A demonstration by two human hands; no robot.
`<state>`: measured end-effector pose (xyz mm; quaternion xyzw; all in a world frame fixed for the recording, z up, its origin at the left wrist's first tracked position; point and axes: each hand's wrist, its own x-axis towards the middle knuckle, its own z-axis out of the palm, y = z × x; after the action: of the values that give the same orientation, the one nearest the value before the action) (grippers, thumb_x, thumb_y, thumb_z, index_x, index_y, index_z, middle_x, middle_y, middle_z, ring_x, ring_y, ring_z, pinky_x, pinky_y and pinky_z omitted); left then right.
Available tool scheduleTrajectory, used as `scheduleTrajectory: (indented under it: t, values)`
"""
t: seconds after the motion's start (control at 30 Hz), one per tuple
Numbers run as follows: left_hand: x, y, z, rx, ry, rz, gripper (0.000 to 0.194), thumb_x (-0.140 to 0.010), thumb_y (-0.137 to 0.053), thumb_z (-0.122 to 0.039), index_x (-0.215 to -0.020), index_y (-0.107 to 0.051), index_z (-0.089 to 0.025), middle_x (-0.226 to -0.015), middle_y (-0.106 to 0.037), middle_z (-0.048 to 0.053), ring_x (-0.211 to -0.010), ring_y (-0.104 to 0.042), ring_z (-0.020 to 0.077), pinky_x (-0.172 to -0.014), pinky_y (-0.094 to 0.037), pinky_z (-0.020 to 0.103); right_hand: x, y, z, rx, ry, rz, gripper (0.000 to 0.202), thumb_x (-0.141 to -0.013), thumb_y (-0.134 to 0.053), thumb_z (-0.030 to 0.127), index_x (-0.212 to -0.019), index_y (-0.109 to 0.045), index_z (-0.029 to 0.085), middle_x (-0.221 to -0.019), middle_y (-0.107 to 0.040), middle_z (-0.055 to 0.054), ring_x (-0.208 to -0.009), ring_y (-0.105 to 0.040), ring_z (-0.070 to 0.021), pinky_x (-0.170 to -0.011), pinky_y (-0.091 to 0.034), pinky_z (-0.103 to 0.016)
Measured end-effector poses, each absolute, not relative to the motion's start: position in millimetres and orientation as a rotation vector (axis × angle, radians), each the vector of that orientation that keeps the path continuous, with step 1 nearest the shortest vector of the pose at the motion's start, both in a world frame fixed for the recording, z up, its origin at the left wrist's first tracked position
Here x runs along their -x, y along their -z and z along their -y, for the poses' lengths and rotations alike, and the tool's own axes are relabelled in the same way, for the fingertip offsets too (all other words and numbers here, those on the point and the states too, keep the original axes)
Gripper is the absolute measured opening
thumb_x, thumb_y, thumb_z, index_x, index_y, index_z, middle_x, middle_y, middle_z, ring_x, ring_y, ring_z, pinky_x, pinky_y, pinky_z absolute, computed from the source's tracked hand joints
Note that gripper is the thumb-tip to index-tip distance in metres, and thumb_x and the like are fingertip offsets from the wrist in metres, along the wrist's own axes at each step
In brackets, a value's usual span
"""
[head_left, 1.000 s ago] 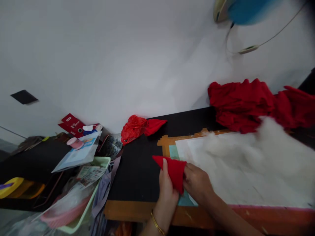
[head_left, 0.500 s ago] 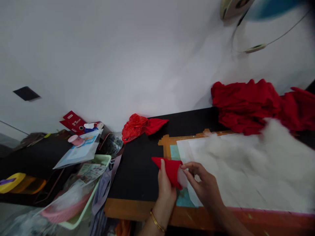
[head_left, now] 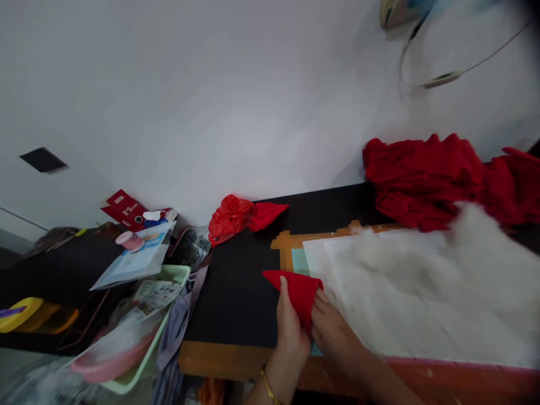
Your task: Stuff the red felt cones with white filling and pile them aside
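A red pointed cloth cone (head_left: 299, 292) is in my left hand (head_left: 291, 329), its tip pointing left and its wide mouth to the right. The thumb lies along the front of the cloth, with the other fingers hidden behind it. My right hand (head_left: 335, 332) is at the open mouth, fingers together and their tips out of sight inside the cloth. What those fingertips hold, if anything, is hidden. Right of the hands, a large heap of fluffy white stuffing (head_left: 476, 281) is spread over white sheets (head_left: 323, 253) on the table.
Piled red cloth (head_left: 426, 180) lies at the back right. A red plastic bag (head_left: 232, 219) and another red cloth cone (head_left: 268, 215) lie by the wall on the black table (head_left: 236, 304). To the left are a pale green basket (head_left: 147, 360), a pink jar (head_left: 130, 242) and a red box (head_left: 126, 209).
My right hand has moved left and its fingertips have gone into the cone's mouth. The white stuffing seen at that mouth is now hidden. My left hand still holds the cone.
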<state>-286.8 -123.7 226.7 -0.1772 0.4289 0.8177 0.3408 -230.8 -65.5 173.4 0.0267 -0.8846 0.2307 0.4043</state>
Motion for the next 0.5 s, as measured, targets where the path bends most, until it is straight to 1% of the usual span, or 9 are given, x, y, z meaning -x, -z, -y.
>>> scheduleTrajectory:
  t: [0.07,0.17,0.23,0.27,0.37,0.43,0.5]
  values:
    - [287,-226,125,0.452,-2.119,-1.075,0.052,-0.08,-0.062,-0.057,-0.089,-0.071,-0.006,-0.085,-0.073,0.016,-0.071,-0.07,0.0222,-0.075,-0.055,0.033,225,-181,64,-0.061,-0.664,2.262,0.042,-0.084,-0.039,0.004,-0.121,-0.058,0.01,-0.112,-0.066,-0.017,-0.11,-0.059,-0.028,-0.093,-0.053,-0.051]
    - [294,-226,128,0.475,-2.12,-0.959,0.051,-0.08,-0.061,-0.057,-0.083,-0.07,-0.007,-0.077,-0.072,0.013,-0.065,-0.068,0.0204,-0.067,-0.056,0.03,211,-191,64,0.044,-0.747,2.229,0.035,-0.09,-0.041,0.007,-0.119,-0.058,0.017,-0.113,-0.066,-0.013,-0.108,-0.061,-0.0239,-0.093,-0.055,-0.044]
    - [300,-227,130,0.514,-2.116,-0.883,0.048,-0.08,-0.062,-0.057,-0.083,-0.07,-0.009,-0.076,-0.072,0.011,-0.064,-0.067,0.0193,-0.062,-0.055,0.029,205,-195,64,0.164,-0.731,2.179,0.033,-0.092,-0.044,0.011,-0.123,-0.056,0.019,-0.117,-0.064,-0.013,-0.11,-0.061,-0.0225,-0.091,-0.056,-0.039]
    - [303,-228,130,0.524,-2.11,-0.855,0.048,-0.08,-0.062,-0.057,-0.084,-0.07,-0.01,-0.078,-0.072,0.011,-0.065,-0.068,0.0192,-0.062,-0.055,0.028,204,-197,64,0.203,-0.701,2.166,0.035,-0.093,-0.046,0.012,-0.126,-0.053,0.019,-0.119,-0.063,-0.013,-0.111,-0.061,-0.023,-0.091,-0.056,-0.039]
    - [302,-230,129,0.508,-2.115,-0.849,0.046,-0.081,-0.062,-0.054,-0.088,-0.07,-0.009,-0.086,-0.073,0.012,-0.073,-0.069,0.0203,-0.068,-0.056,0.028,211,-200,65,0.202,-0.567,2.209,0.039,-0.091,-0.047,0.014,-0.13,-0.05,0.013,-0.121,-0.063,-0.017,-0.108,-0.061,-0.0263,-0.087,-0.058,-0.043]
    - [298,-230,128,0.482,-2.133,-0.891,0.042,-0.081,-0.064,-0.051,-0.087,-0.071,-0.01,-0.086,-0.073,0.012,-0.077,-0.069,0.0208,-0.075,-0.056,0.029,219,-200,66,0.15,-0.472,2.239,0.037,-0.089,-0.043,0.009,-0.123,-0.056,0.01,-0.114,-0.066,-0.018,-0.104,-0.063,-0.0281,-0.086,-0.058,-0.047]
    - [294,-228,128,0.466,-2.113,-0.919,0.039,-0.08,-0.065,-0.05,-0.082,-0.071,-0.011,-0.082,-0.073,0.011,-0.075,-0.069,0.0206,-0.077,-0.056,0.03,224,-199,67,0.111,-0.4,2.267,0.037,-0.085,-0.038,0.004,-0.113,-0.061,0.01,-0.106,-0.069,-0.017,-0.1,-0.064,-0.0286,-0.086,-0.057,-0.048]
